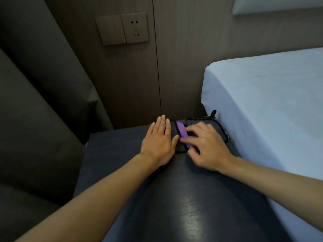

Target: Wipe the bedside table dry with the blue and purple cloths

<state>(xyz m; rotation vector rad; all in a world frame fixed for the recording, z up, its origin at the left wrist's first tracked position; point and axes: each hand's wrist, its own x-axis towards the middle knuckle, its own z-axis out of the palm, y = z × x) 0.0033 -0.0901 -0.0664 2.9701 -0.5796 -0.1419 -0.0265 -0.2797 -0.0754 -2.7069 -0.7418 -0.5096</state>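
From my remote view, I see two bare forearms entering the frame, one from about seven o'clock and the other from about four o'clock. Neither arm carries a sleeve; both are uncovered from the frame edge right up to the wrist. The left hand (158,142) wears no glove, ring, watch or band that I can make out, and its nails look short and unpainted. The right hand (208,147) is likewise ungloved and unadorned, though its fingers (189,139) are blurred, so I cannot make out fine detail there.
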